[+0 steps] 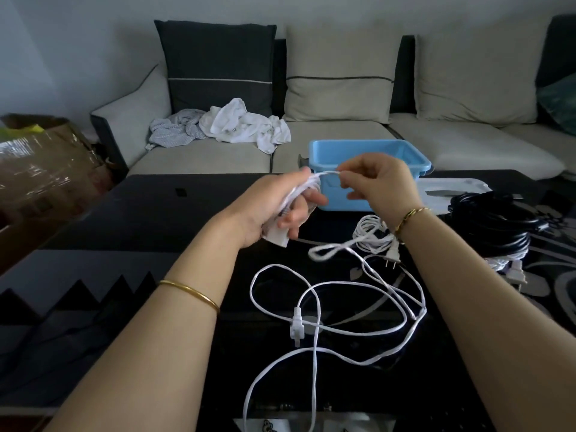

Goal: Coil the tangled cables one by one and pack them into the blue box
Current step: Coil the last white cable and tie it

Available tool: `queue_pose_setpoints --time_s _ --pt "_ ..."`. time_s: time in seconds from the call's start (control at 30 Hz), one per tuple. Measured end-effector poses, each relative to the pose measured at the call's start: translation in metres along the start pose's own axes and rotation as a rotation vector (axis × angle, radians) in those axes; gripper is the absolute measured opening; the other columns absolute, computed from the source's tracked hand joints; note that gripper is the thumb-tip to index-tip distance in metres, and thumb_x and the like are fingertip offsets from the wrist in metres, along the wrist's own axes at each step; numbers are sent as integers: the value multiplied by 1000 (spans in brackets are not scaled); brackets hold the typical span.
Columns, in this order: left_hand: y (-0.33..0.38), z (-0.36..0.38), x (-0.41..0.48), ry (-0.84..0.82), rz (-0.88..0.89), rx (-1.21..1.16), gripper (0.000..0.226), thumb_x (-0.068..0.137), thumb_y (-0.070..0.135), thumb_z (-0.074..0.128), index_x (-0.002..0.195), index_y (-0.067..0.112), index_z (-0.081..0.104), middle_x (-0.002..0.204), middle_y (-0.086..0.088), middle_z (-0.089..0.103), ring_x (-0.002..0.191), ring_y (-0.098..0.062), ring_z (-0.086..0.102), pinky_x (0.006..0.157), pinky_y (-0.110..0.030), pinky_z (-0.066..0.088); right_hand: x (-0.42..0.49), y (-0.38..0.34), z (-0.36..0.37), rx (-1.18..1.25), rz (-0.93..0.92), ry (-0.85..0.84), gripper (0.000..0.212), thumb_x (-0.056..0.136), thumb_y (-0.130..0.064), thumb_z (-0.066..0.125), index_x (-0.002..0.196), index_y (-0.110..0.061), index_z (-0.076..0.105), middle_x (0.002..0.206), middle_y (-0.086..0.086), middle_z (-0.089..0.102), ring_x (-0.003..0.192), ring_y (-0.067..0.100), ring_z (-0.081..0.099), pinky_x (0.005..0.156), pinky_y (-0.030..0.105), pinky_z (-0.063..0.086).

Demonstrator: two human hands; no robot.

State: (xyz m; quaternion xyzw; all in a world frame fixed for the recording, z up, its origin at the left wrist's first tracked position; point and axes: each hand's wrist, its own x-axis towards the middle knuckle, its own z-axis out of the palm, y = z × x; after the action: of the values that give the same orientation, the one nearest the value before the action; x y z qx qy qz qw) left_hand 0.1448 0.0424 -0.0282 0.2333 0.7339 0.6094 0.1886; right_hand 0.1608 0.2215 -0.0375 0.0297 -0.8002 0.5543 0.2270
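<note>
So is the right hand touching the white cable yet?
Touching. The head view shows the right hand pinching the white cable between thumb and forefinger, close to where the left hand grips its gathered loops.

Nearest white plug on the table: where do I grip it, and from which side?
Probably pinch the plug body across its narrow sides, coming from above: it lies flat on the table, prongs toward you, cord leaving its far end.
</note>
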Motion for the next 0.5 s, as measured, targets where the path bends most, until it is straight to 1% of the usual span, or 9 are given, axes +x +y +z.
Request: queue_pose_setpoints --time_s 0.07,0.17,0.23,0.27,0.33,0.37,0.4,0.47,0.5 --pt "2 0 1 -9 -12 -190 52 102 37 29 84 2 62 36 4 33 33 -8 32 43 -21 40 -5 6 8 119 98 -40 11 88 -6 62 80 -13 64 68 5 59 48 0 51 57 22 57" --pt "1 -3 2 -74 -54 -598 51 101 40 29 79 6 60 36 8 34 31 -3 30 40 -16 39 -13 13 24 120 171 -139 9 92 -11 58 88 -12 66 65 6 55 38 2 40 47 23 54" --pt "-1 -8 3 -97 -43 -879 52 100 45 30 84 5 60 41 9 40 34 -3 34 41 -15 41 -17 14 37 105 211 -210 14 95 -14 53 97 -14 67 64 5 55 35 5 39 43 24 50" --pt "-1 -10 4 -77 -33 -973 53 100 47 31 90 3 60 45 8 42 37 -3 35 44 -16 43 -19 14 43 105 233 -259 16 96 -14 50 96 -17 66 63 5 55 33 6 39 42 25 48" --pt "-2 -12 7 22 -5 -1058 52 100 43 31 103 -3 56 53 5 46 42 -5 38 50 -18 46 -24 11 52 79 279 -376 22 98 -13 45 86 -19 62 63 6 55 31 9 40 39 22 44" --pt "-2 -12 9 84 17 -1064 47 101 38 31 107 -3 53 57 3 47 45 -7 39 54 -20 47 -27 9 55 49 303 -439 23 98 -11 43 85 -19 60 64 7 55 30 9 41 38 21 43" --pt "-2 -12 9 147 50 -1059 39 101 33 31 108 -1 49 60 2 49 47 -8 40 60 -23 47 -30 6 57 21 327 -509 21 99 -10 41 89 -18 59 64 7 55 30 8 42 36 20 41" --pt "-4 -13 11 277 108 -1031 29 103 26 33 97 4 49 64 0 52 50 -9 42 71 -27 47 -35 -2 58 -21 345 -658 20 99 -12 42 105 -11 60 63 7 54 32 7 42 37 17 39" --pt "-5 -13 13 341 110 -984 31 103 26 34 88 5 50 64 -1 54 51 -9 44 73 -28 48 -36 -7 57 -49 330 -712 21 99 -13 43 108 -6 60 62 7 53 33 7 43 37 17 39"
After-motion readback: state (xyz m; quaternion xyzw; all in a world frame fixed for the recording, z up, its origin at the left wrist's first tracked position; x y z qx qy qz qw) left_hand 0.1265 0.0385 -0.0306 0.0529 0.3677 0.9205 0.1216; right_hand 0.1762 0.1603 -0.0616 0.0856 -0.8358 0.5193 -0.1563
